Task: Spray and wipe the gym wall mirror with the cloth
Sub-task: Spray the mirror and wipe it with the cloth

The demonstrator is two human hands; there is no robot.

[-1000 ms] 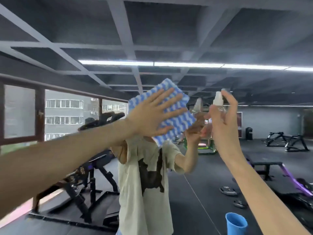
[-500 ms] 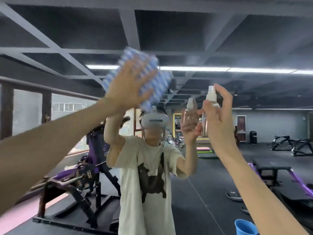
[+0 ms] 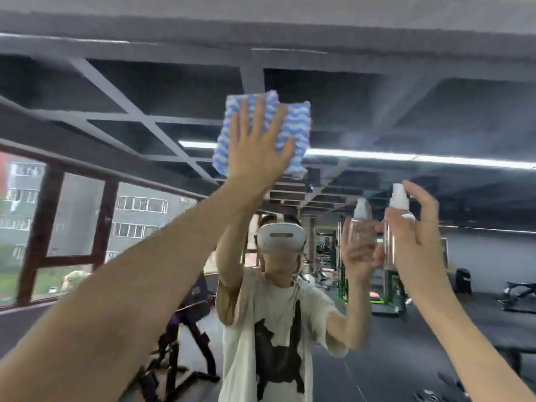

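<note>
The gym wall mirror (image 3: pixel 420 91) fills the frame. Upper centre, the left hand (image 3: pixel 258 152), fingers spread, presses the cloth (image 3: pixel 293 126) flat against it. Lower right, the right hand (image 3: pixel 414 236) grips the spray bottle (image 3: pixel 391 242) upright.

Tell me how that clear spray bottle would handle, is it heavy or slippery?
Probably light: the spray bottle is small and clear, and the right hand holds it up alone. Its smooth wall could slip if wet. Narrow and tall, it may tip easily when set down.
</note>
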